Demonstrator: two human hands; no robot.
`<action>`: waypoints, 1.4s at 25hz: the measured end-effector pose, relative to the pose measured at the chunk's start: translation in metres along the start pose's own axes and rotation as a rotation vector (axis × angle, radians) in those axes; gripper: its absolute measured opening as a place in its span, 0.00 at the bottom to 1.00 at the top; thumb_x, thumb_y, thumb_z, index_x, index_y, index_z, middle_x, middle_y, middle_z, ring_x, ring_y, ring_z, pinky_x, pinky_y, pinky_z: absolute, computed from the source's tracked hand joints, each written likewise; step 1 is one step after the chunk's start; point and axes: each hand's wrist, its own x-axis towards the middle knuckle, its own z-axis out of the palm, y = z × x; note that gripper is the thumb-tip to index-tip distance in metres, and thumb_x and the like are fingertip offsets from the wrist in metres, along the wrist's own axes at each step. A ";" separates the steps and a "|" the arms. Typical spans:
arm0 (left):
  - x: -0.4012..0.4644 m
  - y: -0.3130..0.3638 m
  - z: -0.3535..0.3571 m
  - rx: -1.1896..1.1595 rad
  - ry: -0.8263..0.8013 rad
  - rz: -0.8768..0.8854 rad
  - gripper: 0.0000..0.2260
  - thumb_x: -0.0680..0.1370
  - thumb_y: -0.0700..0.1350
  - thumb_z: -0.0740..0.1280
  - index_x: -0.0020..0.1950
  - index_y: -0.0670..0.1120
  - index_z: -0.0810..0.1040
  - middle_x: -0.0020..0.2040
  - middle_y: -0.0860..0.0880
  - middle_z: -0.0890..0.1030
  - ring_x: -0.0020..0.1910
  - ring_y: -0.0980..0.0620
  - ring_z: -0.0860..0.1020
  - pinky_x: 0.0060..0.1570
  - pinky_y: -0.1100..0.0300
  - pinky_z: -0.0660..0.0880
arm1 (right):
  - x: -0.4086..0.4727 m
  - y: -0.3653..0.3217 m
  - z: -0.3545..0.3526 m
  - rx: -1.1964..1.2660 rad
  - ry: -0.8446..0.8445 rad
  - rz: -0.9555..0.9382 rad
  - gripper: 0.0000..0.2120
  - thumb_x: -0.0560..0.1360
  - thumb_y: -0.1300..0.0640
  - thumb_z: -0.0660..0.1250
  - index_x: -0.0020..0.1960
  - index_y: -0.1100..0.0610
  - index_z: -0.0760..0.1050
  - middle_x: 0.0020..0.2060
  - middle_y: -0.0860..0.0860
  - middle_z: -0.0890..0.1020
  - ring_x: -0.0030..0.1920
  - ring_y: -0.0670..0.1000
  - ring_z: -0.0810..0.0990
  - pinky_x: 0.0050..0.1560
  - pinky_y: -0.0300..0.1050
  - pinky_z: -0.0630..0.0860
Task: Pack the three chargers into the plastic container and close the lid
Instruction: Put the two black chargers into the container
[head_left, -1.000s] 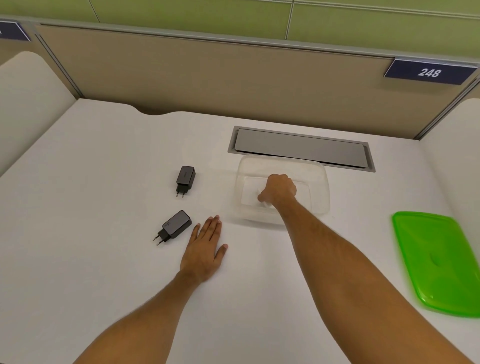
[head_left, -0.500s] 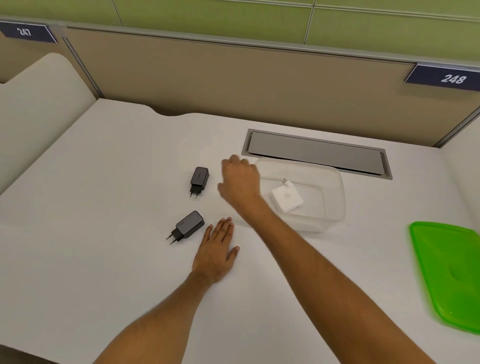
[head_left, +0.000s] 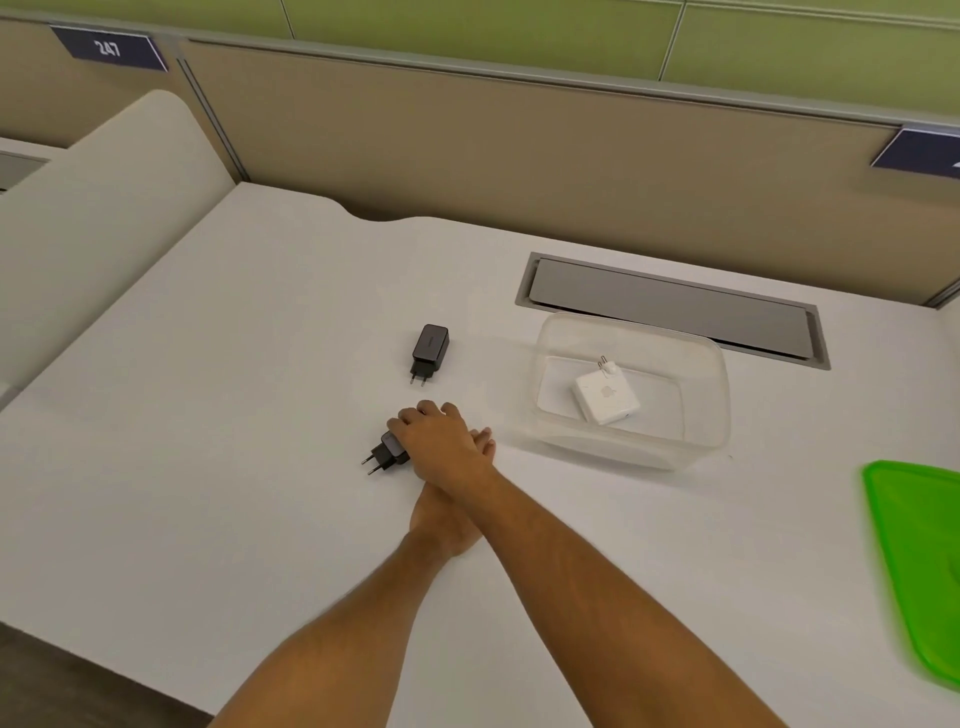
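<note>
Black charger (head_left: 387, 455) under right hand (head_left: 441, 441), on white desk (head_left: 208, 415).
Right fingers curl onto its body, crossing over the flat, open left hand (head_left: 447, 519). Second black charger (head_left: 429, 352) lies beyond; white charger (head_left: 605, 396) sits inside clear container (head_left: 717, 395). Green lid (head_left: 919, 561) lies apart, right.

- Three chargers: two black chargers (head_left: 430, 347) (head_left: 387, 453), one white charger (head_left: 606, 396)
- One clear plastic container (head_left: 711, 415)
- One green lid (head_left: 919, 561)
- Two hands (head_left: 441, 441) (head_left: 441, 525)
</note>
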 end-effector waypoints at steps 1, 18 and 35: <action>0.001 0.000 0.001 -0.007 -0.008 -0.008 0.34 0.82 0.58 0.45 0.72 0.41 0.26 0.73 0.44 0.27 0.69 0.47 0.24 0.73 0.48 0.37 | 0.001 0.000 0.001 -0.004 0.018 -0.005 0.15 0.75 0.64 0.63 0.60 0.56 0.73 0.54 0.53 0.79 0.58 0.55 0.74 0.58 0.52 0.69; 0.003 -0.001 0.002 -0.261 0.102 -0.023 0.30 0.80 0.56 0.48 0.78 0.44 0.46 0.79 0.48 0.50 0.78 0.52 0.47 0.76 0.52 0.43 | -0.043 0.090 -0.076 0.139 0.405 0.420 0.17 0.69 0.50 0.68 0.54 0.59 0.75 0.48 0.54 0.80 0.49 0.57 0.77 0.41 0.48 0.71; 0.002 -0.001 0.001 -0.277 0.084 -0.012 0.30 0.78 0.58 0.43 0.77 0.44 0.47 0.79 0.49 0.49 0.78 0.53 0.46 0.76 0.53 0.42 | -0.132 0.223 -0.054 0.099 0.092 1.016 0.09 0.72 0.56 0.67 0.49 0.59 0.78 0.43 0.56 0.83 0.38 0.56 0.77 0.34 0.42 0.68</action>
